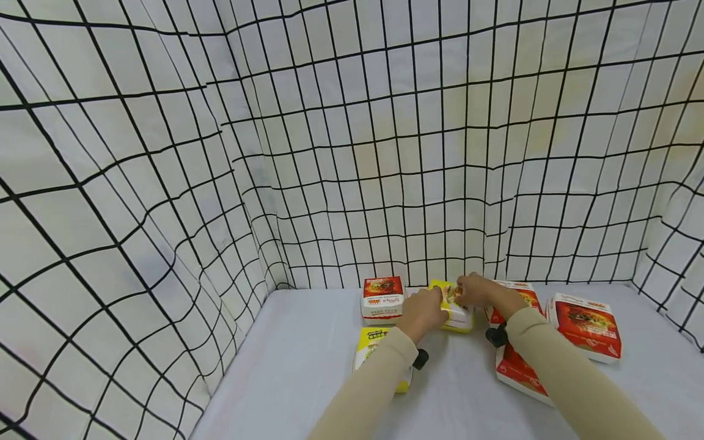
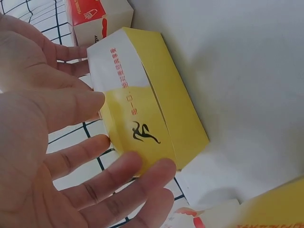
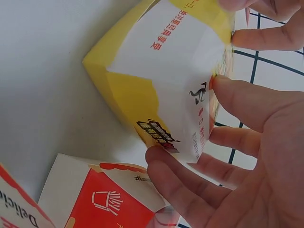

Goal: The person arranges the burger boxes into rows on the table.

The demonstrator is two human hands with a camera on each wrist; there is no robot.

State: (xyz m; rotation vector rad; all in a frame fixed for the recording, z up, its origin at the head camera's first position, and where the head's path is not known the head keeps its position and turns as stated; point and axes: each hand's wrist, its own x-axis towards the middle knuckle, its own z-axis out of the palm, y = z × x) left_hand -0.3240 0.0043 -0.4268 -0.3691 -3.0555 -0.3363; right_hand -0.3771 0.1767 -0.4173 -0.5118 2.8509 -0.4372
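Both hands are on one yellow-and-white food box near the back of the table. My left hand holds its left side, with thumb and fingertips at the edges in the left wrist view, where a small black running figure shows on the yellow panel. From the other side my right hand grips the same box, its thumb on the near panel and its fingers around a corner. Red print and a black label mark that white panel. In the head view the hands hide parts of the box's top.
A red-and-white box stands at the back left, and another yellow box lies partly under my left forearm. Red boxes sit to the right, one farthest out and another beside my right forearm. Black netting encloses the table's back and sides.
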